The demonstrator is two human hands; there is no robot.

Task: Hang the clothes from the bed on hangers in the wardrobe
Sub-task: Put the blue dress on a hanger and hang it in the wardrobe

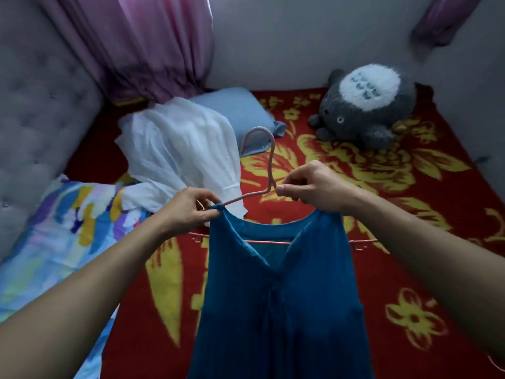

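A teal sleeveless dress hangs on a pink hanger held above the bed. My left hand pinches the dress's left shoulder strap on the hanger's left arm. The hanger's right shoulder and the strap there are gripped by my right hand. The hook points up and away from me. On the bed behind my left hand lies a white garment, crumpled. The wardrobe is out of view.
The bed has a red blanket with yellow flowers. A colourful patterned sheet lies at left by the grey tufted headboard. A blue pillow, a grey plush toy and pink curtains are at the back.
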